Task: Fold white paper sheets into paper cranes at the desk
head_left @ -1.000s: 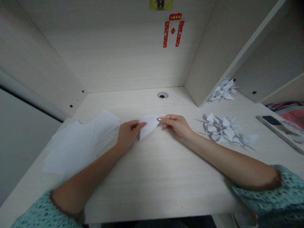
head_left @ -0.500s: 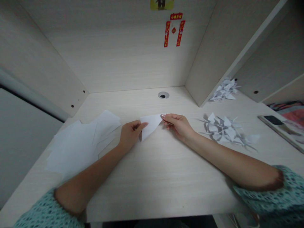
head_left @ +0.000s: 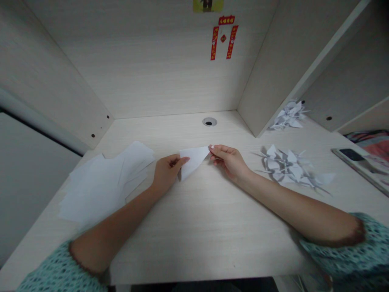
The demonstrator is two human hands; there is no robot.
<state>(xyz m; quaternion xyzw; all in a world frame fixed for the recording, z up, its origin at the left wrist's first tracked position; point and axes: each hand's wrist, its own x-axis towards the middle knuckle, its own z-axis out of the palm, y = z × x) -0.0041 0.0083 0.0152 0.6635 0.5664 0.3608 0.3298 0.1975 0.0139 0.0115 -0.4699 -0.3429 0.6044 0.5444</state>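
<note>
A triangle of folded white paper (head_left: 193,161) is held up by both hands over the pale wood desk (head_left: 194,243), though whether it is touching the desk cannot be told. Its longest edge is slanted, from the top corner on the right down to the tip on the left, and that tip is pointed toward the person. The left hand (head_left: 167,172) is nearer, as it is curled over the paper's left side. The paper is pressed by its fingers, but the thumb is hidden, so the whole grip cannot be seen. The right hand (head_left: 229,162) is kept just to the right, and only the top corner is pinched by its thumb and first finger. Nothing is placed in the way between the hands. A stack of white paper sheets (head_left: 103,182) is laid just left of the left hand. A heap of paper cranes (head_left: 287,168) is seen right of the right hand, and a smaller heap of paper cranes (head_left: 288,118) is set farther back by an upright wood panel (head_left: 267,69)
</note>
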